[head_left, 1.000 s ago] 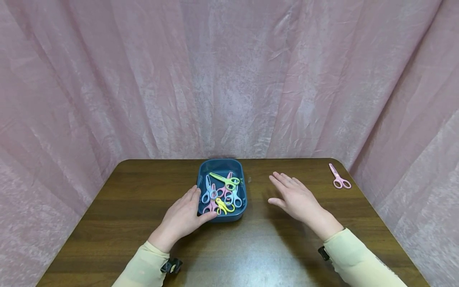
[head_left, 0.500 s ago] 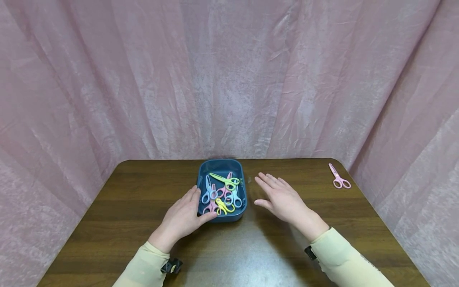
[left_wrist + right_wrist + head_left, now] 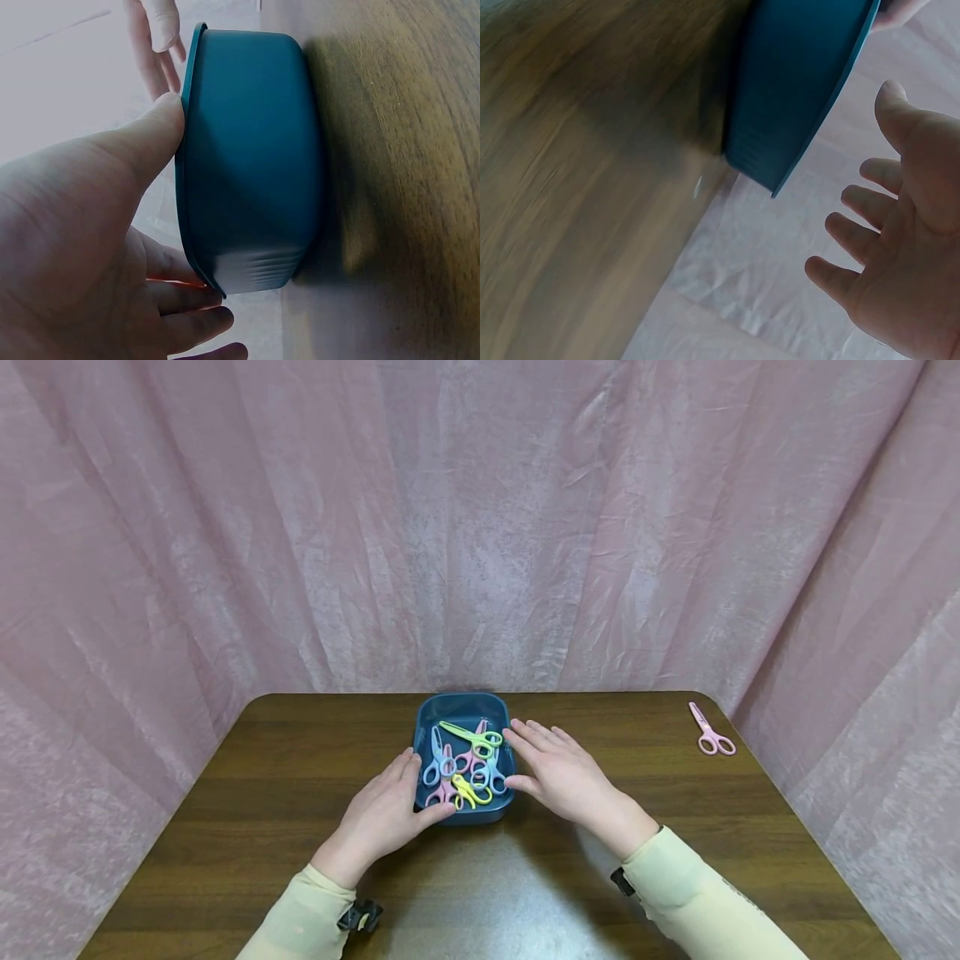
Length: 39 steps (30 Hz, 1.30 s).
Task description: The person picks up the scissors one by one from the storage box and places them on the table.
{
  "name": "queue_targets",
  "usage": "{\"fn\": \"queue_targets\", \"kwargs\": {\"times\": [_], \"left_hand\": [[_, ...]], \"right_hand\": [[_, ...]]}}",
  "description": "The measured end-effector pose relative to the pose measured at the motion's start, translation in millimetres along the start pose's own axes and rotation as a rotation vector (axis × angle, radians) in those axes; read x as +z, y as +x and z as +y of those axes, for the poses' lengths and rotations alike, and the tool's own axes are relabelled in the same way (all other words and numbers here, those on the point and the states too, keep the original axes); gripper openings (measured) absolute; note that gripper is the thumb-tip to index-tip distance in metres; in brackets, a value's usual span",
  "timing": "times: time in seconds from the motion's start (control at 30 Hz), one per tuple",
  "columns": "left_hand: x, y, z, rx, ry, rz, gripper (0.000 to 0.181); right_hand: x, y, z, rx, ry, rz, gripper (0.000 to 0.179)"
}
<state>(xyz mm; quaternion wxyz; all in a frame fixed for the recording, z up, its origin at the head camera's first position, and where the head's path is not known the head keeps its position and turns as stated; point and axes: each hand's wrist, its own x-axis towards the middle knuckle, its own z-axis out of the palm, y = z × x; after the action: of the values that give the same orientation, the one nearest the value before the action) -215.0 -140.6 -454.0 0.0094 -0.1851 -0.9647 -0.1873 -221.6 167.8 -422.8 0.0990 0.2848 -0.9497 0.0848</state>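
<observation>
A dark blue plastic bin (image 3: 467,817) stands on the table and holds several children's scissors. Among them are green scissors (image 3: 480,742), yellow scissors (image 3: 470,790), blue scissors (image 3: 438,758) and pink ones. My left hand (image 3: 378,814) lies along the bin's left side with fingers extended. Its thumb touches the near rim, as the bin (image 3: 255,142) shows in the left wrist view. On the other side, my right hand (image 3: 566,777) hovers with spread, nearly straight fingers and holds nothing. In the right wrist view, a gap separates that hand (image 3: 900,217) from the bin wall (image 3: 795,90).
A pair of pink scissors (image 3: 708,732) lies alone at the table's far right corner. The wooden table (image 3: 322,727) ends at a pink velvet curtain (image 3: 480,527) behind and at the sides.
My right hand has moved left over the table, up to the bin's right rim in the head view. My left hand and the bin are practically where they were.
</observation>
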Motion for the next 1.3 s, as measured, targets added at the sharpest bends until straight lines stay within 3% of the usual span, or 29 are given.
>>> {"fn": "queue_targets", "kwargs": {"times": [0.77, 1.3], "left_hand": [[-1.0, 0.1, 1.3, 0.0, 0.002, -0.007, 0.108], [0.5, 0.6, -0.8, 0.0, 0.011, -0.003, 0.107]], "right_hand": [[5.0, 23.6, -20.8, -0.046, -0.011, -0.067, 0.074], [19.4, 38.9, -31.9, -0.051, -0.027, -0.105, 0.072]]}}
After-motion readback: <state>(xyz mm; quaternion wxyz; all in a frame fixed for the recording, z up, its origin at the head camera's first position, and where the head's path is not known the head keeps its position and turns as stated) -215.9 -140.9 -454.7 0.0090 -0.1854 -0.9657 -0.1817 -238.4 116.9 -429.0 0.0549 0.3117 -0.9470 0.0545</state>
